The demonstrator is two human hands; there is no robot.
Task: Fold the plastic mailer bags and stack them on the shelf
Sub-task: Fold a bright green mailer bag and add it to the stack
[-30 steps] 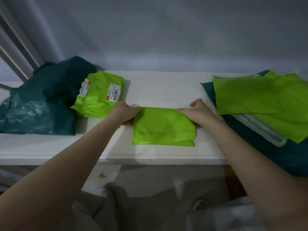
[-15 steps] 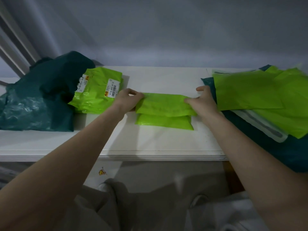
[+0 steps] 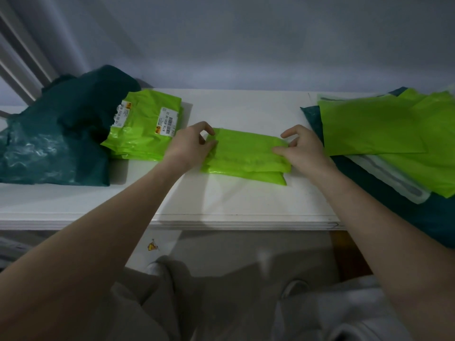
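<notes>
Green mailer (image 3: 246, 153) mid-fold at frame centre on the shelf (image 3: 246, 200).
Ends are pinched by left hand (image 3: 189, 146) and right hand (image 3: 302, 148); edges should be aligned, then the crease pressed flat.

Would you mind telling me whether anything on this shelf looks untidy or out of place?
The unfolded lime mailers on the right lie fanned askew, over a dark teal bag that hangs past the shelf's front edge. The dark teal heap on the left is crumpled. The folded mailer between both hands looks neat.
</notes>
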